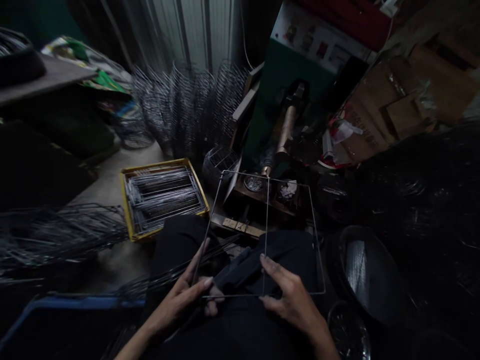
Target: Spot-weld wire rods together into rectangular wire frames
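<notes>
A thin rectangular wire frame [267, 215] with one bar across its middle is held over my lap. My left hand [185, 296] is closed on its near left corner, thumb over the near wire. At the near end of the middle bar, my right hand [290, 295] grips the frame, index finger and thumb on that bar. The frame's far edge overlaps, in my view, the copper-coloured rod [287, 130] of a green machine [279, 70]. Whether the wire touches the rod's tip cannot be made out.
A yellow crate [125, 200] of wire pieces stands at the left, with coiled wire racks [191, 100] behind it. Loose wire frames [60, 235] lie farther left, above a blue bin [86, 303]. A black tub [386, 280] and cardboard boxes [386, 110] are on the right.
</notes>
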### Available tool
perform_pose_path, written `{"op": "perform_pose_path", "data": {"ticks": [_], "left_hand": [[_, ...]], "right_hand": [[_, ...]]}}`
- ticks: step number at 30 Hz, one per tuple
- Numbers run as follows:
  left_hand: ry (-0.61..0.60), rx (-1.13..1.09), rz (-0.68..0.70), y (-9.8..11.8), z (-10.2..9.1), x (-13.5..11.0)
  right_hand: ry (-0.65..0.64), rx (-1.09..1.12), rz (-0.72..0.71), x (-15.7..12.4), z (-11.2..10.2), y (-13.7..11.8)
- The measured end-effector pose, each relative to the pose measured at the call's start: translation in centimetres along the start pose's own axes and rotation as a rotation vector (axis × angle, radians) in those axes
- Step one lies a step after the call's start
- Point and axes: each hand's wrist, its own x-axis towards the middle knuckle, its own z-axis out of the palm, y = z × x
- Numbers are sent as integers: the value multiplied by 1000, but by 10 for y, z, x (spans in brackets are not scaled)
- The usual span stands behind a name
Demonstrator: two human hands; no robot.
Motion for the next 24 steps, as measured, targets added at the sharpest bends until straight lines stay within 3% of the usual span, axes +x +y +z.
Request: {"op": "perform_pose_path", "data": {"ticks": [9,15,19,24], "left_hand": [[5,46,-36,1,-6,7],[-4,-7,-28,3,-8,13],[-68,4,66,30,-11,58],[-183,29,233,84,-16,158]], "right_hand": [[-24,17,1,7,-4,-4],[49,-2,-63,13,0,-3],[157,-95,-127,54,-16,10],[292,-267,-69,147,-71,30]]}}
